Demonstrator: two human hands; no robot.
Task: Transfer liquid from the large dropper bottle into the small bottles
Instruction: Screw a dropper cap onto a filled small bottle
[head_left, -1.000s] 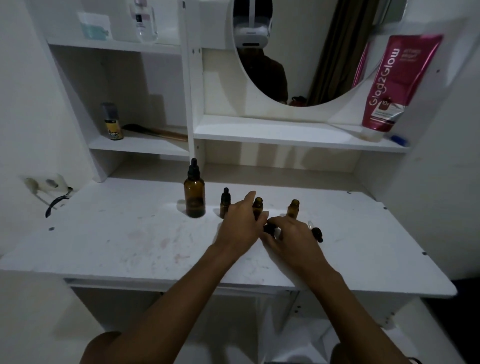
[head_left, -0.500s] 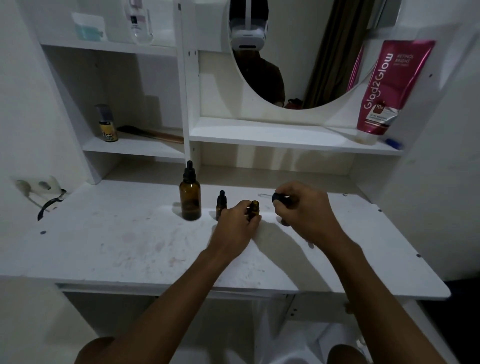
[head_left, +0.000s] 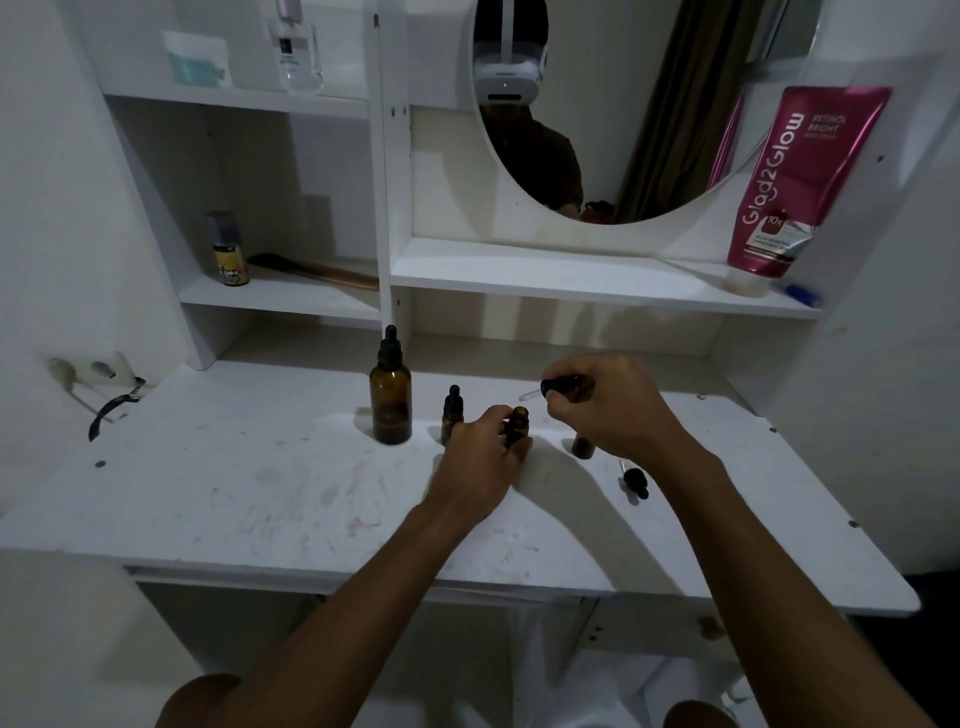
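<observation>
The large amber dropper bottle (head_left: 390, 399) stands capped on the white table (head_left: 260, 488). To its right stands a small capped amber bottle (head_left: 452, 413). My left hand (head_left: 480, 457) grips a small uncapped bottle (head_left: 517, 423) upright on the table. My right hand (head_left: 608, 402) holds a black-capped dropper (head_left: 553, 388) just above and right of that bottle's mouth, its glass tip pointing left. Another small bottle (head_left: 583, 446) is mostly hidden under my right hand. A loose dropper cap (head_left: 635, 480) lies on the table under my right wrist.
White shelves rise behind the table, with a small can (head_left: 227, 249) and a comb (head_left: 311, 270) on the left shelf. A pink tube (head_left: 795, 182) leans by the round mirror (head_left: 623, 104). A wall socket with a black cable (head_left: 111, 405) sits at the left.
My right hand picked a dropper up from the table, lifted it and brought it left over the small bottle that my left hand holds. The left hand stayed on that bottle.
</observation>
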